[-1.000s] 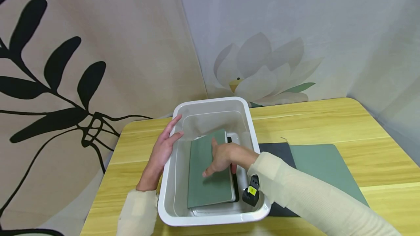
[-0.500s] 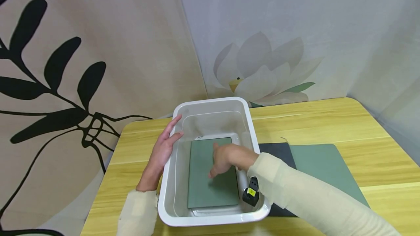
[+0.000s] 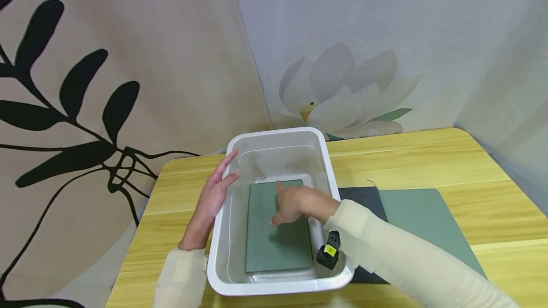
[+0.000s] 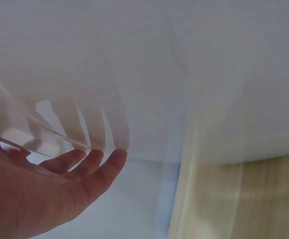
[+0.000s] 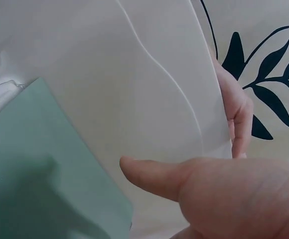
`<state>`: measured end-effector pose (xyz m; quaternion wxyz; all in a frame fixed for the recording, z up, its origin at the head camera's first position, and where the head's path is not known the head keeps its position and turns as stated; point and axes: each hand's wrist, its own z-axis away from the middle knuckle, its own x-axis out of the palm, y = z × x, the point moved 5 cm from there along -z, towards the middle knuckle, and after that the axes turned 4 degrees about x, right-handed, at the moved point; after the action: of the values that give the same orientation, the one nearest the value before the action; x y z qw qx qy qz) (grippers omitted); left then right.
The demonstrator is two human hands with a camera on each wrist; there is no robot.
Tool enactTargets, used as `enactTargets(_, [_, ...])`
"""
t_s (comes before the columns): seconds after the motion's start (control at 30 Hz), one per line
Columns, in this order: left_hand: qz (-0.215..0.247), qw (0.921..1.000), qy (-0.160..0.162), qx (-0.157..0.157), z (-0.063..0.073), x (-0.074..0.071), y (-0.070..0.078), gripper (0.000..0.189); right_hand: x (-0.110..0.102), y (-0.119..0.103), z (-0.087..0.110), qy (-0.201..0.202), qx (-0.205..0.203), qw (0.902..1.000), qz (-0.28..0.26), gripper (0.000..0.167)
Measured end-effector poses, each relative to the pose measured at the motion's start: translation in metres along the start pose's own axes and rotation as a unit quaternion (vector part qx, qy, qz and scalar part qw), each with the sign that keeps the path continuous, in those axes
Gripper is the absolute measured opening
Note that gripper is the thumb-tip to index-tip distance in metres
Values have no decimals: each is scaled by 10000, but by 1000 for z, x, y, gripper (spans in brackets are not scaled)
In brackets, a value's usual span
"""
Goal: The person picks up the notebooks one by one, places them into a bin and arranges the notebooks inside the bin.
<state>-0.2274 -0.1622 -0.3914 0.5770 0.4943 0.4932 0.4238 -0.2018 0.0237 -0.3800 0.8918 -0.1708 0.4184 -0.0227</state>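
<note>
A green notebook (image 3: 278, 251) lies flat inside a white plastic bin (image 3: 274, 290) on the wooden table. My left hand (image 3: 214, 194) holds the bin's left rim, thumb over the edge; in the left wrist view its fingertips (image 4: 118, 153) press the bin's outer wall. My right hand (image 3: 291, 206) reaches into the bin above the notebook, thumb extended, with nothing visible in its grasp. In the right wrist view, the thumb (image 5: 154, 174) points across beside the notebook's green cover (image 5: 45, 144). The other right fingers are mostly hidden.
Right of the bin, a dark flat sheet or folder (image 3: 364, 196) lies partly under a larger green one (image 3: 428, 222), both overlapped by the right sleeve. A printed curtain (image 3: 171, 61) hangs behind the table (image 3: 484, 175). A small black device (image 3: 328, 253) sits at the right wrist.
The notebook was tilted with its page edge and a black item showing at its right side; it now lies flat. My right hand stays over it; the left hand has not moved.
</note>
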Motion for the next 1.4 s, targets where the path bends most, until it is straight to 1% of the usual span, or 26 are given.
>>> enactTargets(0.17, [-29, 10000, -5, 53, -1, 1, 0, 51, -5, 0, 2, 198, -109, 9997, -136, 107])
enactTargets(0.43, [128, 9999, -21, 7, 1, 0, -2, 51, -9, -3, 3, 364, -275, 9990, 39, 104])
enactTargets(0.63, [45, 10000, 16, 26, 2, -2, -1, 51, -13, -6, 5, 469, -438, 9979, 108, 102])
enactTargets(0.9, [85, 10000, -2, 26, 1, -2, 0, 51, -23, -8, 13, 744, -723, 9937, -419, 95])
enactTargets(1.13, [81, 10000, -7, 21, 1, -3, -1, 51, -30, -7, 24, 929, -1062, 9877, -672, 90])
enactTargets(1.4, [-138, 9999, 70, -72, 1, -3, 0, 51, -45, -5, 47, 988, -1253, 9830, -908, 87])
